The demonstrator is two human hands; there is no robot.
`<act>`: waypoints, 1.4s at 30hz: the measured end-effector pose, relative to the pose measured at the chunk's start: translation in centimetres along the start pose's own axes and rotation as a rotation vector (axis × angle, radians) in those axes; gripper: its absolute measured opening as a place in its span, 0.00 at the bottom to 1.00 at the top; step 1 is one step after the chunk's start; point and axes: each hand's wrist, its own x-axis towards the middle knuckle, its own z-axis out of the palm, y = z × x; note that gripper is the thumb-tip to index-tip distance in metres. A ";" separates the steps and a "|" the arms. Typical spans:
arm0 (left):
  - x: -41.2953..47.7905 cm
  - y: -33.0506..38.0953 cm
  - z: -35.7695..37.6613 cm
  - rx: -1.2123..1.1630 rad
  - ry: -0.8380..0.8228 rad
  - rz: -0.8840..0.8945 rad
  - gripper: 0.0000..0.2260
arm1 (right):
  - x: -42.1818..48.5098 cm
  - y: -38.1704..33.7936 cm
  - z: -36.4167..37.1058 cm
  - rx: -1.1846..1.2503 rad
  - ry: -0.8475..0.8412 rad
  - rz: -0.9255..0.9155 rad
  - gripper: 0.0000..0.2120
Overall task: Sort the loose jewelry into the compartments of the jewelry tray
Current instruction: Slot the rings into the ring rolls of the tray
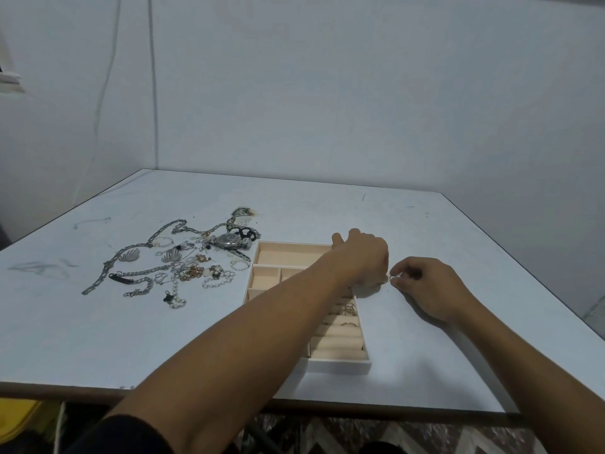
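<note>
A beige jewelry tray point(284, 253) with several compartments and ring rolls lies mid-table; two rings point(347, 311) sit in its ring rolls. Loose jewelry point(183, 267) lies in a heap to its left: chains, pearl strands, earrings and a wristwatch point(229, 240). My left hand point(363, 257) reaches across the tray to its right side, fingers curled down. My right hand point(429, 290) sits on the table just right of the tray. Both hands meet at a small ring-like piece point(390, 278), pinched between their fingertips. My left forearm hides the tray's middle.
The white table point(425, 224) stands in a corner against pale walls. Its front edge runs near me and its right edge drops off beyond my right hand. A yellow object point(16, 417) sits below the table at the left.
</note>
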 end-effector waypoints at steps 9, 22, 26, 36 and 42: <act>0.4 0.4 0.4 0.003 -0.008 -0.011 0.09 | 0.0 -0.2 -0.1 0.041 0.001 0.043 0.04; 0.3 0.5 0.5 -0.019 0.007 0.006 0.07 | -0.7 -0.6 0.1 0.038 0.054 0.036 0.07; 0.4 0.4 0.4 -0.053 0.002 0.006 0.05 | -0.9 -0.3 -0.2 0.045 0.075 0.021 0.06; 1.1 0.3 1.0 0.028 -0.003 -0.004 0.05 | -1.7 0.0 -1.5 0.027 0.107 0.028 0.07; -0.4 -0.2 0.3 -0.135 0.097 0.088 0.05 | -2.6 -0.4 -2.1 0.062 0.125 0.048 0.07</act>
